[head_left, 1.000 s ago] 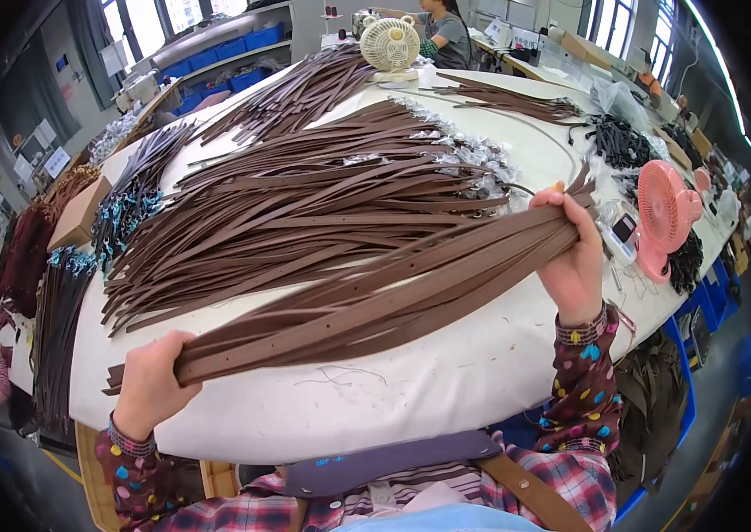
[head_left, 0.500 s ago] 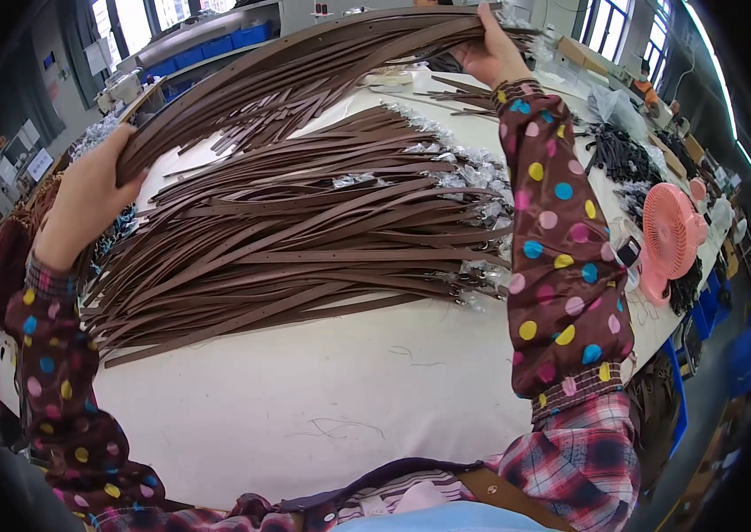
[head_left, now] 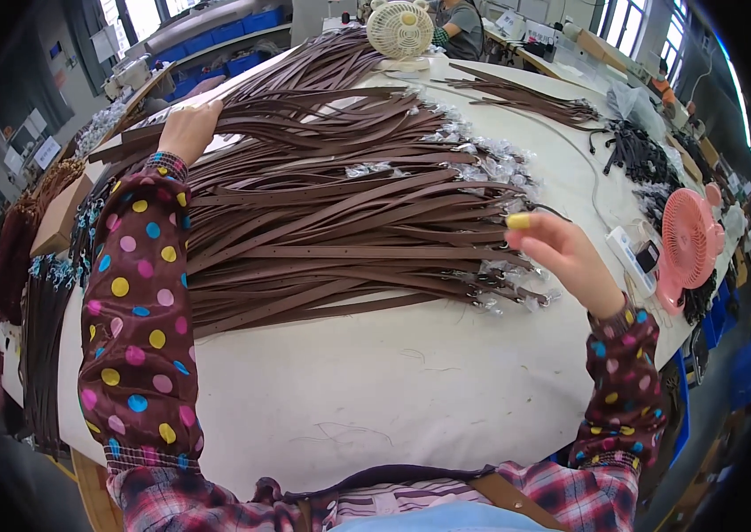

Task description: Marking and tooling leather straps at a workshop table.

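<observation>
At the upper left, my left hand (head_left: 189,129) grips a bundle of brown straps (head_left: 140,142) lying across the top of the large pile. My right hand (head_left: 562,253), with a yellow covering on one fingertip, is open and slightly curled beside the strap ends, holding nothing visible. The main pile of brown straps (head_left: 331,253) lies crosswise on the white-covered table (head_left: 331,381), with plastic-wrapped metal fittings (head_left: 517,284) along its right end. Another bundle of straps (head_left: 305,62) lies at the back.
A cream fan (head_left: 398,27) stands at the back before a co-worker (head_left: 460,44). At right are a pink fan (head_left: 690,235), white device (head_left: 631,262), black straps (head_left: 637,146) and brown straps (head_left: 526,97). Left are a cardboard box (head_left: 61,213) and dark straps (head_left: 43,346).
The raised strap bundle has come down onto the back left of the pile, still in my left hand. My right hand has released it and moved down to the pile's right end.
</observation>
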Demonstrator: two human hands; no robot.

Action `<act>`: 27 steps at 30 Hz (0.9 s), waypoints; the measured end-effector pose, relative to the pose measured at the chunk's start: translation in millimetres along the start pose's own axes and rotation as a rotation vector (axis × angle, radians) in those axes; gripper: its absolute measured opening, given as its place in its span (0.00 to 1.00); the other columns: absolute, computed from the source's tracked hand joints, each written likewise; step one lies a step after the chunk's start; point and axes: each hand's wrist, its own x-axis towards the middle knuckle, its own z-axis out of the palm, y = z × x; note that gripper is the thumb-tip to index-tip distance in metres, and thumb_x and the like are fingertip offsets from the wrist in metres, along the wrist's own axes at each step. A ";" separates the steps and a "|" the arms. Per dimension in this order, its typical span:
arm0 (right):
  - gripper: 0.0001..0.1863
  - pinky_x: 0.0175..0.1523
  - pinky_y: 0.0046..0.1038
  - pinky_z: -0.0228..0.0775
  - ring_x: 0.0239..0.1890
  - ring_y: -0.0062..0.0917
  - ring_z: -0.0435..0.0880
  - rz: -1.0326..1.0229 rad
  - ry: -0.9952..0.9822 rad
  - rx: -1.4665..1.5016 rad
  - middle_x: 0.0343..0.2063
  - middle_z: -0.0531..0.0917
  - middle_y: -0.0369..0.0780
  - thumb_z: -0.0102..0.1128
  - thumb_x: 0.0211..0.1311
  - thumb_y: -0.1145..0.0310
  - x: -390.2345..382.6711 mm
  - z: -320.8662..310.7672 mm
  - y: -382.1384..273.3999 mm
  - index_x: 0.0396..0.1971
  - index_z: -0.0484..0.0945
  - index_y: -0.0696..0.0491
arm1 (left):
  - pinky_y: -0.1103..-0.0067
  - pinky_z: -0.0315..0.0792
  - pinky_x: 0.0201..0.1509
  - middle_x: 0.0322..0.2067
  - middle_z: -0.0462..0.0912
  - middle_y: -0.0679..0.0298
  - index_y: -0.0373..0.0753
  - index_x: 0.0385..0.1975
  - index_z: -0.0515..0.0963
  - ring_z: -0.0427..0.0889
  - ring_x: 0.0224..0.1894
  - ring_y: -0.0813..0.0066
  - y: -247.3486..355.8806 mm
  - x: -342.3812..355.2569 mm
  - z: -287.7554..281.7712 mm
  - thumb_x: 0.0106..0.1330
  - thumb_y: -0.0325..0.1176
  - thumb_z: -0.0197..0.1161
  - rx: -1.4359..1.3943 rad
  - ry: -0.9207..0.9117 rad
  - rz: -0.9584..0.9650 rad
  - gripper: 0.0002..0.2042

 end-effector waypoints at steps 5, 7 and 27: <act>0.15 0.50 0.21 0.71 0.42 0.19 0.81 0.087 0.051 0.060 0.38 0.83 0.38 0.56 0.65 0.73 -66.0 6.9 31.5 0.50 0.74 0.60 | 0.77 0.74 0.34 0.29 0.77 0.65 0.41 0.36 0.71 0.81 0.37 0.70 17.0 19.8 -33.2 0.61 0.30 0.54 0.121 0.231 0.144 0.06; 0.15 0.49 0.21 0.71 0.41 0.19 0.81 0.089 0.070 0.053 0.38 0.83 0.38 0.56 0.64 0.73 -71.7 22.9 45.5 0.50 0.74 0.59 | 0.77 0.73 0.36 0.30 0.76 0.66 0.41 0.37 0.69 0.80 0.36 0.71 28.5 23.7 -40.5 0.61 0.30 0.54 0.131 0.265 0.208 0.06; 0.15 0.45 0.23 0.72 0.36 0.21 0.82 0.091 -0.183 -0.114 0.33 0.85 0.38 0.60 0.59 0.73 -78.4 66.0 54.4 0.46 0.76 0.59 | 0.43 0.47 0.66 0.69 0.51 0.58 0.50 0.66 0.57 0.51 0.71 0.56 -22.7 -82.6 33.5 0.61 0.34 0.61 -0.029 -0.170 -0.474 0.32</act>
